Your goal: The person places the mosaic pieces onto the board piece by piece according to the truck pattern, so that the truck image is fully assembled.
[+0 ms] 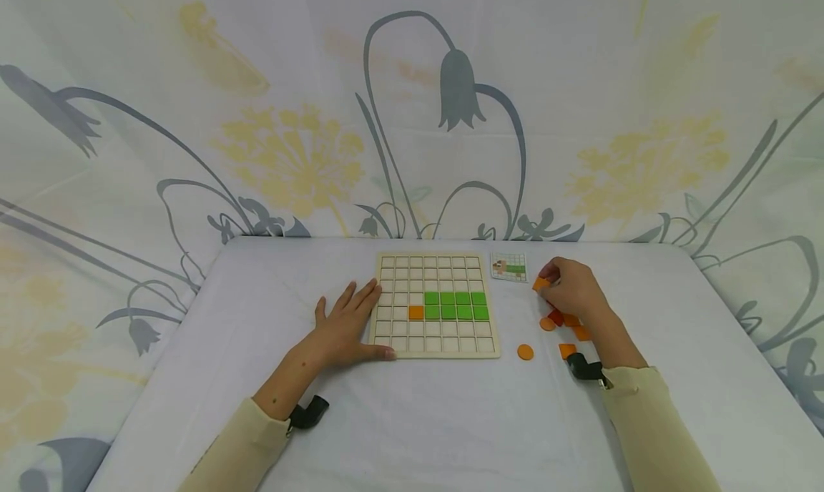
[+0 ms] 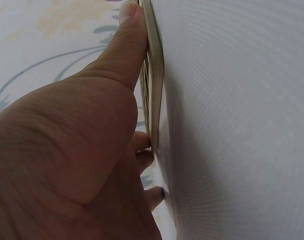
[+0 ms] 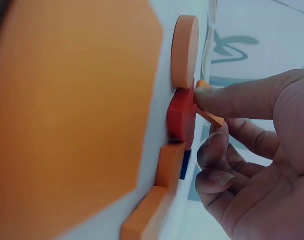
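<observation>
A pale wooden grid board (image 1: pixel 438 354) lies on the table, with a block of green square tiles (image 1: pixel 455 306) and one orange tile (image 1: pixel 416 312) in its cells. My left hand (image 1: pixel 344 335) is spread at its left side, fingertips at that edge and the thumb (image 2: pixel 127 35) on the near left corner. To the right of the board, my right hand (image 1: pixel 573 288) pinches an orange square tile (image 1: pixel 541 284) between thumb and fingers. Below that hand lie a red piece (image 3: pixel 181 115), orange round pieces (image 1: pixel 525 352) and several orange tiles (image 1: pixel 581 332).
A small picture card (image 1: pixel 508 267) with a gridded coloured pattern lies beside the board's upper right corner. White cloth covers the table (image 1: pixel 418 420). A flower-printed curtain (image 1: pixel 412 120) rises behind its far edge.
</observation>
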Demonstrator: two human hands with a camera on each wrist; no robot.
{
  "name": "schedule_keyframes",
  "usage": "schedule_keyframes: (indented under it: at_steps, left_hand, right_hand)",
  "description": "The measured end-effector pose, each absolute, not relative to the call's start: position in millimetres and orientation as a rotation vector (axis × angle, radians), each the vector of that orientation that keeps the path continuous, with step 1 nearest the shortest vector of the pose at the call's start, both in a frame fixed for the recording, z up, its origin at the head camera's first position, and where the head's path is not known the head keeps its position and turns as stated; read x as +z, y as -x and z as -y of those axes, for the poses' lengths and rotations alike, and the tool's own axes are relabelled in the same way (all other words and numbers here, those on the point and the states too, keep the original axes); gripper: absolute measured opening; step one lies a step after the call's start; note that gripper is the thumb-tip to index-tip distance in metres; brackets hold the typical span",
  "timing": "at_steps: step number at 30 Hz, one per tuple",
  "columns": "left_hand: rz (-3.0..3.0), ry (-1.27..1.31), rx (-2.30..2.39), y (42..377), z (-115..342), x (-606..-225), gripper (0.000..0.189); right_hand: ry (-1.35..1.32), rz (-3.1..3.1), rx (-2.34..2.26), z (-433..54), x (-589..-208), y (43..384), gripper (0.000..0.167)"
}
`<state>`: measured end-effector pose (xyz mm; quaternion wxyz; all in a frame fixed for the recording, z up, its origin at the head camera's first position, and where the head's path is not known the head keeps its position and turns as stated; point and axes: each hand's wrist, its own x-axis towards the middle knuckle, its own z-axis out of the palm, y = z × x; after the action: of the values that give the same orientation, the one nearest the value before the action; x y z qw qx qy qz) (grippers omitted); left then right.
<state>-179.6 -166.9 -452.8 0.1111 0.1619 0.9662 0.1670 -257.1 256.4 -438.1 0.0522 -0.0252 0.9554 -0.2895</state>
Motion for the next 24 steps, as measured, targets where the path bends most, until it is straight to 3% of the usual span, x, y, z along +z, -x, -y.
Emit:
schedule_keyframes:
  at_steps: [14,24]
  left_hand:
    - [-2.846,-0.476,0.494,179,167,-453,0.123]
    - [-2.844,-0.473,0.492,179,167,-453,0.124]
  right_hand:
    - [0.331,-2.962,-0.970,-227,-420,247,0.009]
    - [0.531,-2.915,-1.124,-179,-419,241,0.017]
